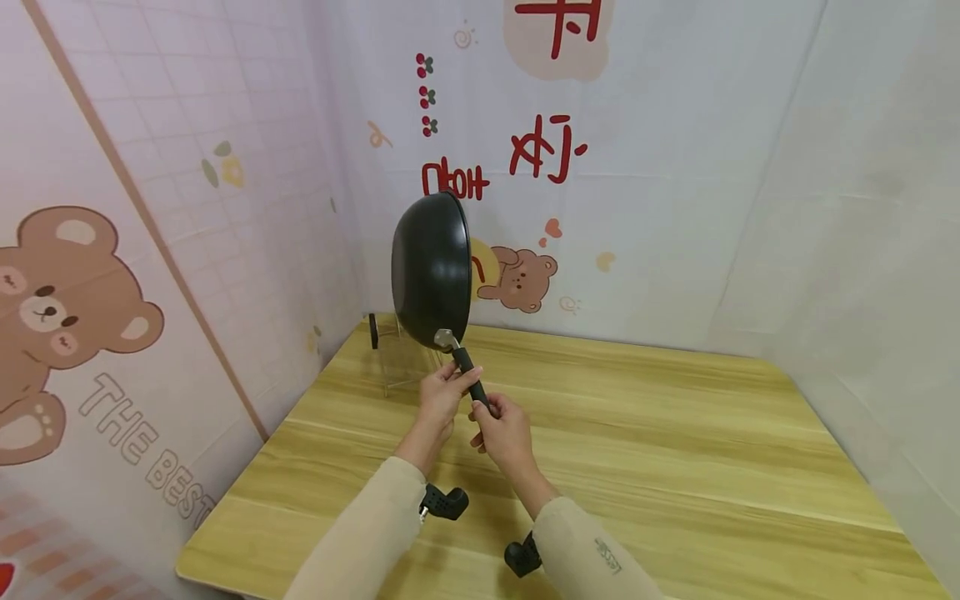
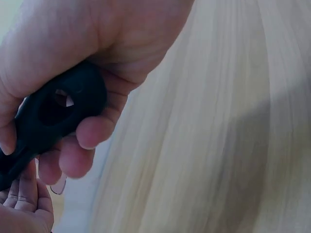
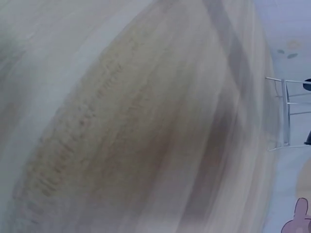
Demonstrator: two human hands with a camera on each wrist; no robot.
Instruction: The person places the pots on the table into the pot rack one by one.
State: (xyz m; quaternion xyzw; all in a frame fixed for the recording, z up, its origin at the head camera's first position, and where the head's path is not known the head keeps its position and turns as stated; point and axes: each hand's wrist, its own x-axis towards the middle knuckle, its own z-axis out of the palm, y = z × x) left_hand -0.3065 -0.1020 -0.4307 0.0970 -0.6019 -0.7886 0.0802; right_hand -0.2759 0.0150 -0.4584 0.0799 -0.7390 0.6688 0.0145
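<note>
A black wok (image 1: 431, 271) is held up over the table on its side, its rounded outside toward the left and its rim toward the right. Its black handle (image 1: 477, 392) slopes down to the right from a metal bracket (image 1: 446, 338). My left hand (image 1: 441, 400) pinches the handle near the bracket, thumb laid across it. Lower down, my right hand (image 1: 506, 429) grips the handle's end. In the left wrist view, fingers (image 2: 92, 132) curl about the handle end (image 2: 73, 92), which has a hanging hole. The inside of the wok is hidden.
A wire rack (image 1: 386, 358) with black end pieces stands at the table's back left, partly behind the wok; the right wrist view also catches its frame (image 3: 285, 114). The wooden table (image 1: 675, 450) meets printed cloth walls at the back and sides. Black devices (image 1: 447, 503) hang at both wrists.
</note>
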